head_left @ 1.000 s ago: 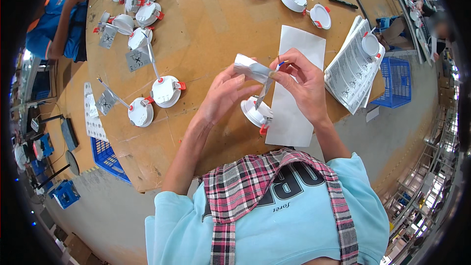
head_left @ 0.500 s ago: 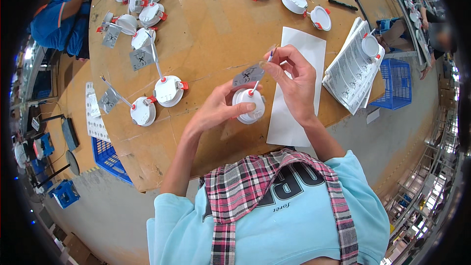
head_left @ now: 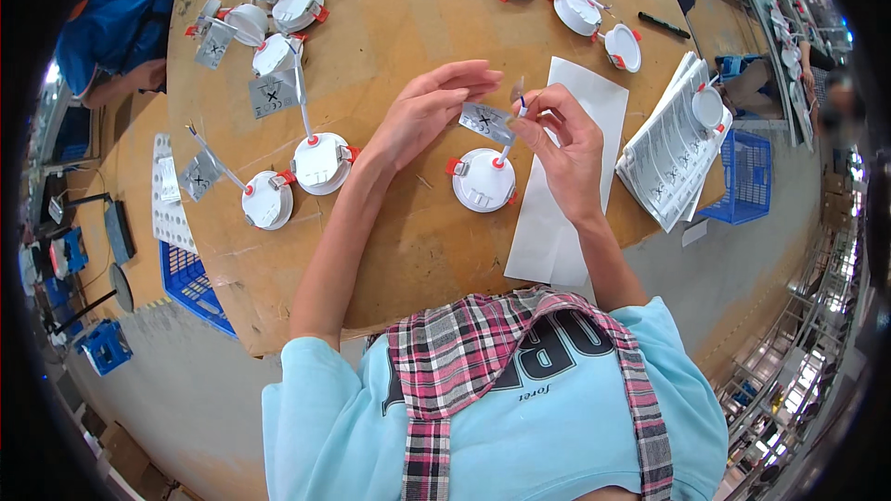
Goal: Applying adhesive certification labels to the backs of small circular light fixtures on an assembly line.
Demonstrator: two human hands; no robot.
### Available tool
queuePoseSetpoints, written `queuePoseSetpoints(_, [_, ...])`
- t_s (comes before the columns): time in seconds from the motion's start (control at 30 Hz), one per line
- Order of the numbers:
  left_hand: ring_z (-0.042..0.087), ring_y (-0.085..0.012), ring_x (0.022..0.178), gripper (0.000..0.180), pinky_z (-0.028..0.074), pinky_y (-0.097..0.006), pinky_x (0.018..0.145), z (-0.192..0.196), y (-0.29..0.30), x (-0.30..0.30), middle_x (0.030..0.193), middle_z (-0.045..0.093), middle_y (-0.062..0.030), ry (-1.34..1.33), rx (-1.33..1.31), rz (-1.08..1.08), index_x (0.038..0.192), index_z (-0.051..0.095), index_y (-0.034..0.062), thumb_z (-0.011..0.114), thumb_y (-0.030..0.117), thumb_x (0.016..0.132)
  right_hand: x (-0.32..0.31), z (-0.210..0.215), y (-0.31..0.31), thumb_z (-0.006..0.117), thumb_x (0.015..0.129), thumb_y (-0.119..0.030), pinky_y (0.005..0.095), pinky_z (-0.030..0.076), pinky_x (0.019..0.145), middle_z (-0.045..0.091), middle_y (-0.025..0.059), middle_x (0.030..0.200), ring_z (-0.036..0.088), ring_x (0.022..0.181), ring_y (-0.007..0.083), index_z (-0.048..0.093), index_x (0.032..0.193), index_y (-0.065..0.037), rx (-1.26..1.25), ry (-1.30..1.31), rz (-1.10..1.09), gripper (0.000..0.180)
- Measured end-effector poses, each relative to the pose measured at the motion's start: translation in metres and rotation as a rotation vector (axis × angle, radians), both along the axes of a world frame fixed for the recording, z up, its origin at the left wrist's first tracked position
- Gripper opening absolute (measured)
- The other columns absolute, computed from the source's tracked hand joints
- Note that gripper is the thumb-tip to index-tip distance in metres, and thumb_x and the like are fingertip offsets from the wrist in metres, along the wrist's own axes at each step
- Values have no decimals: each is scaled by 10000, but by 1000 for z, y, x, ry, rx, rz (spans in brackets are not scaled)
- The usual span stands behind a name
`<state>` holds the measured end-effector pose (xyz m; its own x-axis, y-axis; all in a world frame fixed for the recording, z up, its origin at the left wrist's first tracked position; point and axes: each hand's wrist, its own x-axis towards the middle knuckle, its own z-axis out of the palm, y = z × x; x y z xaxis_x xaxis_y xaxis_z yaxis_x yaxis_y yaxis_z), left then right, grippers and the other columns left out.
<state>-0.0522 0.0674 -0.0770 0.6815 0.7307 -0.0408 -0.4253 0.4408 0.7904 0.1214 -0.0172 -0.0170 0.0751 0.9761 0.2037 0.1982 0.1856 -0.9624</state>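
A round white downlight with red clips (head_left: 483, 181) lies on the wooden table (head_left: 408, 250), its thin white cable rising to a small grey driver box (head_left: 485, 121). My left hand (head_left: 422, 111) touches that box with its fingertips, fingers stretched out. My right hand (head_left: 561, 144) pinches the cable end and wire tips beside the box, just above the lamp.
Finished lamps with drivers lie at the left (head_left: 320, 162), far left (head_left: 278, 0) and top (head_left: 575, 0). A white sheet (head_left: 566, 213) and a booklet stack (head_left: 673, 153) lie to the right. Blue crates (head_left: 747, 176) stand on the floor. Another person in blue (head_left: 121, 19) sits at the far left.
The lamp, held up in both hands a second ago, now lies on the table. My left hand has come off the lamp body and moved up to the driver box.
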Motion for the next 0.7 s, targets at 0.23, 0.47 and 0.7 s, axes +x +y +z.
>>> queuePoseSetpoints(0.23, [560,-192,1103,511,432,-327,963,3,14,21,1227,565,-136,-80,-21,-292,1317,450,-26,585,246,905,7,-1,-2,681,820,-38,264,462,720,560,21,871,560,794,109,580,919,-31,0,45,52,141])
queuePoseSetpoints(0.47, [606,-124,897,229,487,-282,835,-11,14,17,959,636,-50,46,-24,-217,1017,619,25,659,192,867,10,-3,-3,674,822,-26,256,454,728,546,28,889,541,794,109,566,937,-16,0,90,45,158])
queuePoseSetpoints(0.7, [617,-115,851,179,492,-273,813,-9,6,16,917,655,-41,43,11,-100,951,627,35,666,187,866,14,-6,-3,676,817,-39,252,467,725,538,21,888,536,791,91,549,958,-15,-58,99,-43,191])
